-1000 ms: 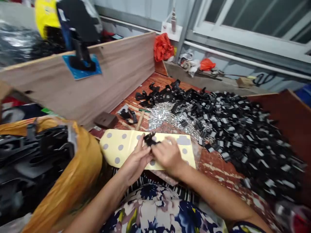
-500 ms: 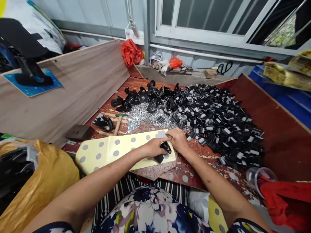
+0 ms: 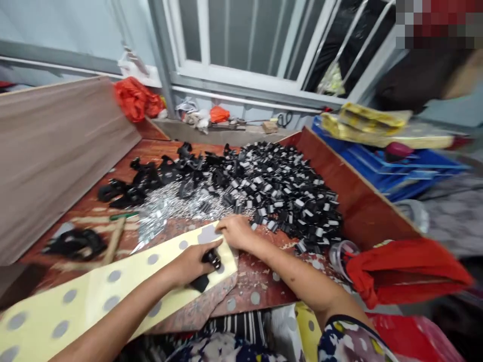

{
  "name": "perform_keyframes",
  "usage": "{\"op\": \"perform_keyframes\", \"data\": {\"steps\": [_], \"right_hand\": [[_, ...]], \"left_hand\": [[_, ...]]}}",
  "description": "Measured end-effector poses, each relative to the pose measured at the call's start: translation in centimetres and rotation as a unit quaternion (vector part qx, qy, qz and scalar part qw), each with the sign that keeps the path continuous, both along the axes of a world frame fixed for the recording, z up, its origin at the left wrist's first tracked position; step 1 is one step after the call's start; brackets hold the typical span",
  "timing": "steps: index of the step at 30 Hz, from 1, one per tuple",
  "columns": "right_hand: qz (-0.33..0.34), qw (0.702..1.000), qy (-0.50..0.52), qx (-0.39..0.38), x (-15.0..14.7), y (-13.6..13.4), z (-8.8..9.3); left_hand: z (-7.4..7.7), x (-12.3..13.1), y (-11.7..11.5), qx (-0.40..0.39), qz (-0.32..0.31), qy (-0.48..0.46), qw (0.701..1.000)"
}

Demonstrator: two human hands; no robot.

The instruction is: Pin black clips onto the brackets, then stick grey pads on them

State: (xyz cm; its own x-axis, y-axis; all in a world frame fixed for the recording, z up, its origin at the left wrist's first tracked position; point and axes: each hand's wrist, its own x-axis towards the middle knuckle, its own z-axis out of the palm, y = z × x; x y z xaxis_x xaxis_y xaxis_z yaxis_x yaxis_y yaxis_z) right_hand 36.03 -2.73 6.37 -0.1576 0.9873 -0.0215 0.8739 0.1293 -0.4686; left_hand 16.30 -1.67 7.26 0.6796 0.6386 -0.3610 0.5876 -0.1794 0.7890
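Note:
A long pale-yellow sheet of round grey stickers (image 3: 132, 279) lies across a speckled stone slab (image 3: 196, 311) in front of me. My left hand (image 3: 190, 264) rests over the sheet, closed around a black plastic part (image 3: 212, 259) with a shiny end; its lower portion sticks out below the fingers. At the sheet's far right corner, my right hand (image 3: 236, 232) pinches the edge with thumb and fingers beside a grey patch. What sits between those fingertips is too small to make out beyond the sheet.
Silver pins (image 3: 169, 201) heap behind the sheet, with a big pile of black clips (image 3: 290, 191) at right. Larger black parts (image 3: 139, 181) and a hammer (image 3: 115, 239) lie left. Wooden boards (image 3: 60, 151) wall the table. Red cloth (image 3: 407, 266) hangs at right; a person (image 3: 418, 80) is behind.
My view has swung to the right, so things appear further left, and a person has come into view. Both hands stay at the sheet's right end, the left still holding the black part.

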Motion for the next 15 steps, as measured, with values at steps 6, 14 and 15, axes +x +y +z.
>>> {"op": "perform_keyframes", "data": {"steps": [6,14,15], "right_hand": [[0.017,0.994,-0.003,-0.106,-0.6,0.0,2.8],[-0.018,0.966,0.166,-0.197,-2.0,-0.7,4.7],[-0.018,0.961,0.185,-0.204,-2.1,-0.6,4.3]], "left_hand": [[-0.5,0.3,0.6,-0.005,-0.036,-0.042,0.998],[-0.9,0.3,0.8,-0.004,-0.063,-0.003,0.998],[-0.8,0.2,0.7,-0.003,-0.066,-0.01,0.998]]}}
